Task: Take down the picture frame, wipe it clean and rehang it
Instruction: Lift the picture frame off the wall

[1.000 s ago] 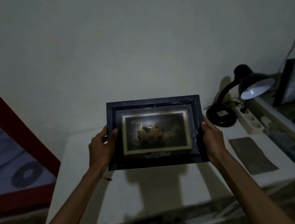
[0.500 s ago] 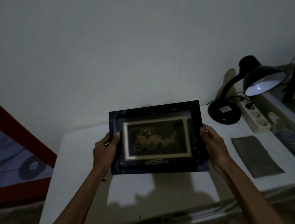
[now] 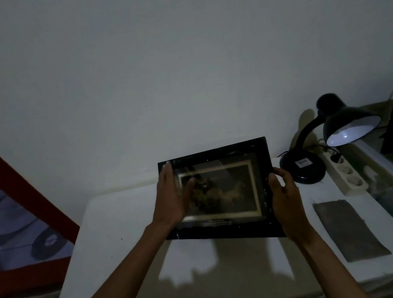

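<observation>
Over a white table [image 3: 116, 235], the frame [image 3: 224, 190] is down; right hand [image 3: 286, 199] grips its edge, left hand [image 3: 172, 197] flat, unwiped, cloth [image 3: 348, 228] rightward.

Bare table [image 3: 116, 235] on the left; lamp [image 3: 315, 142], power strip [image 3: 348, 175] and cloth [image 3: 350, 228] crowd the right
</observation>
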### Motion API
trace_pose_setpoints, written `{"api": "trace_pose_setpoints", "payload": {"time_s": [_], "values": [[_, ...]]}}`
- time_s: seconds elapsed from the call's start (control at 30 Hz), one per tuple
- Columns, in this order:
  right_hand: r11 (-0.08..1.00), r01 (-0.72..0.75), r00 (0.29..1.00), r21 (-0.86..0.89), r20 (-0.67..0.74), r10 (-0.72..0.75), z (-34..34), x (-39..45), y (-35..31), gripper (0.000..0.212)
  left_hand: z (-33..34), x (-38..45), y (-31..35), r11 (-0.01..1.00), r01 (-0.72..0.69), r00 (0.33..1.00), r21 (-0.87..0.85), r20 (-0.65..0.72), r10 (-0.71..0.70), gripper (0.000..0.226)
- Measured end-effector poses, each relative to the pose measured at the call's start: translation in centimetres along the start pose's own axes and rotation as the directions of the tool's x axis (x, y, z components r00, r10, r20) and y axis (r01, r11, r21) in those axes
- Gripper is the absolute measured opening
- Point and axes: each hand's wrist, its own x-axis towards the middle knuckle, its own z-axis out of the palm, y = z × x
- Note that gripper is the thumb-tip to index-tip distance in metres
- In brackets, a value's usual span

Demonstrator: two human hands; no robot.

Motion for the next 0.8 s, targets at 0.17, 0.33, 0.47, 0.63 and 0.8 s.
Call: {"api": "trace_pose_setpoints", "payload": {"time_s": [0.17, 0.33, 0.47, 0.63, 0.8], "values": [[0.998, 0.059, 0.998, 0.002, 0.006, -0.059, 0.7, 0.7, -1.8, 0.017, -1.1, 2.3, 7.8, 0.875, -0.466, 0.884, 0.133, 0.042, 0.465, 0.079], [0.977, 0.198, 0.98, -0.078, 0.052, -0.194, 0.9, 1.5, -6.1, 0.022, -3.4, 5.6, 15.3, 0.836, -0.549, 0.799, 0.002, 0.295, 0.524, 0.049], [0.931, 0.324, 0.945, -0.168, 0.095, -0.312, 0.4, 2.5, -9.7, 0.017, -5.4, 7.4, 17.9, 0.866, -0.494, 0.836, -0.084, 0.229, 0.499, 0.038], [0.839, 0.4, 0.916, -0.369, 0.168, -0.363, 0.3, 3.6, -12.6, 0.012, -6.9, 9.7, 20.3, 0.907, -0.411, 0.871, -0.085, 0.257, 0.419, 0.031], [0.764, 0.404, 0.914, -0.502, 0.206, -0.348, 0.3, 4.3, -14.2, 0.017, -6.7, 11.0, 20.3, 0.934, -0.323, 0.916, -0.156, 0.198, 0.35, 0.02]]}}
